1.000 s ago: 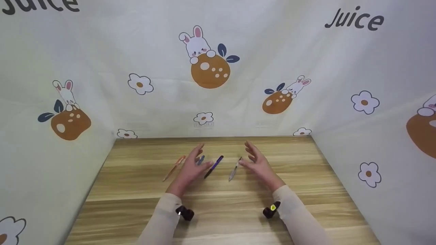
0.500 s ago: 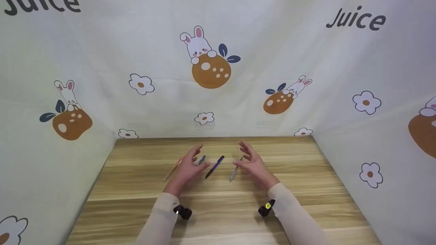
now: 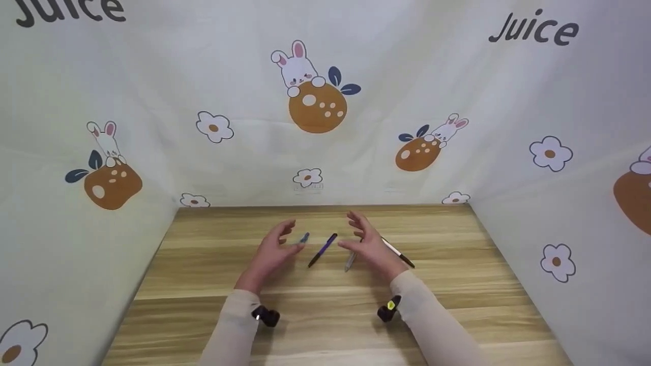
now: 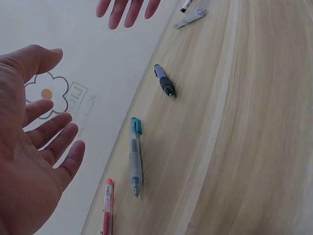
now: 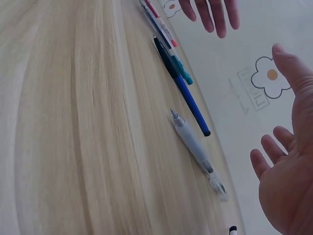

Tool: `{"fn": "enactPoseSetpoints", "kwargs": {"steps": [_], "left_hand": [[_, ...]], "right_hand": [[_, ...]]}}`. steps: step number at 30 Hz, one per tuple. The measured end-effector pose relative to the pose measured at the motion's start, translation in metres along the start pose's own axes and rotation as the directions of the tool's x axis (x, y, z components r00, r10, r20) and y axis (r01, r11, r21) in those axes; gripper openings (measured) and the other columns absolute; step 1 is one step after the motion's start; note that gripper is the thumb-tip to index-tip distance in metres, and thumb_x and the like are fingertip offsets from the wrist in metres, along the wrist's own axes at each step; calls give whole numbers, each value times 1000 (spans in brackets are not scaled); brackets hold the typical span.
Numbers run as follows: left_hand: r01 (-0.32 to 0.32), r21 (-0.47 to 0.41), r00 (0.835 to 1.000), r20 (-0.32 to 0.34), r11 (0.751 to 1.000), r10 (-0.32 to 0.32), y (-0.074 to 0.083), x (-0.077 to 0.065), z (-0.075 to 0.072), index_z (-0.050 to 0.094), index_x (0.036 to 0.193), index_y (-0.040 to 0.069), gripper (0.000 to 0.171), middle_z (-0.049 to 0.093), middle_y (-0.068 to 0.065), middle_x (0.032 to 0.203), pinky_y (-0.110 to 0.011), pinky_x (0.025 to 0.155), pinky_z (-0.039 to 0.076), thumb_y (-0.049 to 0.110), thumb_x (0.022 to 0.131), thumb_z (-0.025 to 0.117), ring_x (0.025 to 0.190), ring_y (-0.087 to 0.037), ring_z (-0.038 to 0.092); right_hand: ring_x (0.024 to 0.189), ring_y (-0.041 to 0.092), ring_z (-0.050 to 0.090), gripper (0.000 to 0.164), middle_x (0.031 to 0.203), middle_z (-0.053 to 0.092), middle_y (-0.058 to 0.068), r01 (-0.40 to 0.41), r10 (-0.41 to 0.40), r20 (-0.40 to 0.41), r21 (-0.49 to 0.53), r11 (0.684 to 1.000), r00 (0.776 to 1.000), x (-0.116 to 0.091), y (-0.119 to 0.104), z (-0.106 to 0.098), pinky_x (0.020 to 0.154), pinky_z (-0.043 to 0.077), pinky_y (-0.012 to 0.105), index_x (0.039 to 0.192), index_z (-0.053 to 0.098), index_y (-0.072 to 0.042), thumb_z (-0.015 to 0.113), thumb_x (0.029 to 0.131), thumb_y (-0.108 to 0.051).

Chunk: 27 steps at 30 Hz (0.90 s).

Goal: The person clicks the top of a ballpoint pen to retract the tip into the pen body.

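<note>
My left hand point(image 3: 268, 257) hovers over the left part of the wooden table, fingers loosely bent and holding nothing. Its nearest pens are a clear one with a teal clip point(image 4: 135, 156) and a red pen point(image 4: 107, 208), which the hand hides in the head view. Between the two hands lies a blue-purple pen with a black grip point(image 3: 322, 250). My right hand point(image 3: 372, 250), likewise bare and relaxed, is held above a clear, whitish pen point(image 5: 193, 144), covering part of it in the head view. A white-and-black pen point(image 3: 399, 252) lies just right of that hand.
The wooden tabletop point(image 3: 325, 325) ends at a pale printed curtain point(image 3: 244, 168) at the back and both sides. Small black cameras point(image 3: 266, 315) are strapped at both wrists.
Both hands have drifted left, keeping their spread pose. The red pen has gone out of sight behind the left hand in the head view, and the white-and-black pen has come into sight.
</note>
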<state>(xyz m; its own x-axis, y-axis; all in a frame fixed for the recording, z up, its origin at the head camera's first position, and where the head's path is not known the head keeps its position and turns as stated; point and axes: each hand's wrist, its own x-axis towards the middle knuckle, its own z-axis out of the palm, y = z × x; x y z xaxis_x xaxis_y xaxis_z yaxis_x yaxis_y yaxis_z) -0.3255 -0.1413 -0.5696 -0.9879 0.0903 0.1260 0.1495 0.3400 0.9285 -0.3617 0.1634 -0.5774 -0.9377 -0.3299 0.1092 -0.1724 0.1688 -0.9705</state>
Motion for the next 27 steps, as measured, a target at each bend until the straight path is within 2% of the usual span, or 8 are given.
{"fn": "enactPoseSetpoints", "kwargs": {"steps": [10,21,27], "left_hand": [[6,-23,1000,-11,1000,-6,-4,-5,-17,51,160,-1,69,52,-21,164,-53,129,35,7,98,81,154,-39,45],[8,0,1000,-28,1000,-8,-8,-6,-35,60,153,0,60,60,-21,154,-56,123,43,3,97,81,146,-41,53],[32,7,999,-28,999,-32,-12,-8,-41,60,154,4,62,59,-21,156,-54,121,45,7,96,83,145,-38,53]], "right_hand": [[158,32,41,92,174,41,9,85,-84,13,-92,992,996,11,-3,18,128,35,55,172,35,-14,88,98,-23],[155,35,44,91,172,43,16,100,-98,21,-105,989,995,23,-3,35,126,36,58,170,37,-6,89,97,-23],[154,36,44,91,172,44,13,74,-73,19,-98,992,997,28,-5,44,125,38,60,170,37,-10,89,96,-21]]}}
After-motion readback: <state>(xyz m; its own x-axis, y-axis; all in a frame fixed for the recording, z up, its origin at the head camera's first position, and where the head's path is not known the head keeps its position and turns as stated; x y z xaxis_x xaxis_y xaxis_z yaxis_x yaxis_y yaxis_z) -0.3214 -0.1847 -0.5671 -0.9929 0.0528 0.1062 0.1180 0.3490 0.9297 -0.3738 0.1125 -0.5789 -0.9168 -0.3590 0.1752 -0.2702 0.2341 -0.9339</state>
